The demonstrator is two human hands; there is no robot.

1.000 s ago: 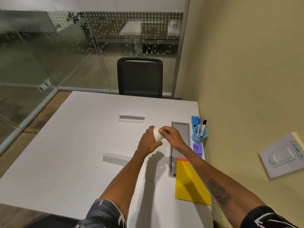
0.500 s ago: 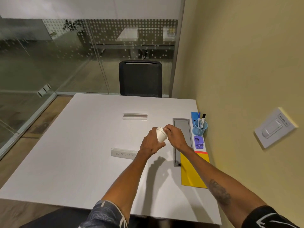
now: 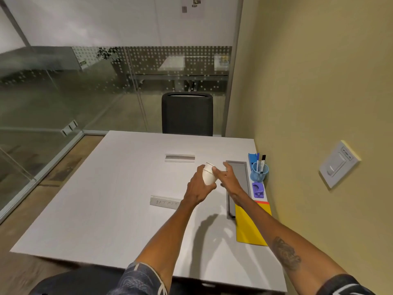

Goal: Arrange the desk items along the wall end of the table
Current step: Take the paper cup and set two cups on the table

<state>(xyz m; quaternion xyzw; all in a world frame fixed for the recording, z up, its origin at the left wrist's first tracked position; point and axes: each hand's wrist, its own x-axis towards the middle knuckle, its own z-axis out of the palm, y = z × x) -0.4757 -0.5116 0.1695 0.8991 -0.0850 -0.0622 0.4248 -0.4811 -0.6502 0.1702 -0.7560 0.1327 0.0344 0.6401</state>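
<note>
— Fingers point(image 3: 196, 177) of the left hand point(image 3: 198, 188) are wrapping the white cup point(image 3: 208, 174); the right hand point(image 3: 228, 177) is spreading open beside it.

— Where?

— Above the white table point(image 3: 106, 199), near the yellow wall point(image 3: 319, 103) — its long axis tilting up and far-left.

Office meeting room, dotted glass partition point(image 3: 89, 86), white table point(image 3: 119, 188), black office chair point(image 3: 187, 114), pen cup point(image 3: 259, 171)

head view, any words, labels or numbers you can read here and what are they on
"BATMA", handwritten on the white name strip lying on the table; its end is hidden behind the left hand.
Label on the wall switch plate: too small to read.
Papers on the far wall: blurred, unreadable.
White cup in the left hand: no print visible.
</note>
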